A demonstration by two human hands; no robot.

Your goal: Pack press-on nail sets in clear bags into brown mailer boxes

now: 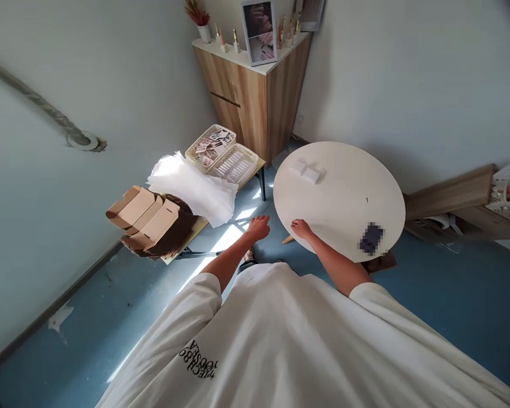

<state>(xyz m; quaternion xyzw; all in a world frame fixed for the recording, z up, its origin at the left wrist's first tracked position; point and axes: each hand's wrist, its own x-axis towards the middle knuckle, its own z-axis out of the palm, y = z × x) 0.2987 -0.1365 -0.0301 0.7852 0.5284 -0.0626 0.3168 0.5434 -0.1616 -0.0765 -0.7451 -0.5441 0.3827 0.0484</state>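
Observation:
My left hand (259,227) hangs over the floor between the low table and the round table, its fingers loosely extended and nothing visible in it. Nearest to it is a stack of thin white sheets (195,190), draped over the low table's edge. Over the near-left rim of the white round table (340,209) is my right hand (300,228), fingers curled in, with nothing seen in them. Two small white boxes (305,170) lie close together toward the far left of that table. A dark pixelated item (371,238) rests near its right edge.
Flat cardboard boxes (153,221) are piled at the low table's near end. Two cream baskets (212,148) at its far end hold cards and clear-looking pieces. A wooden corner cabinet (255,102) carries bottles and a picture frame. Right stands a wooden shelf (454,195).

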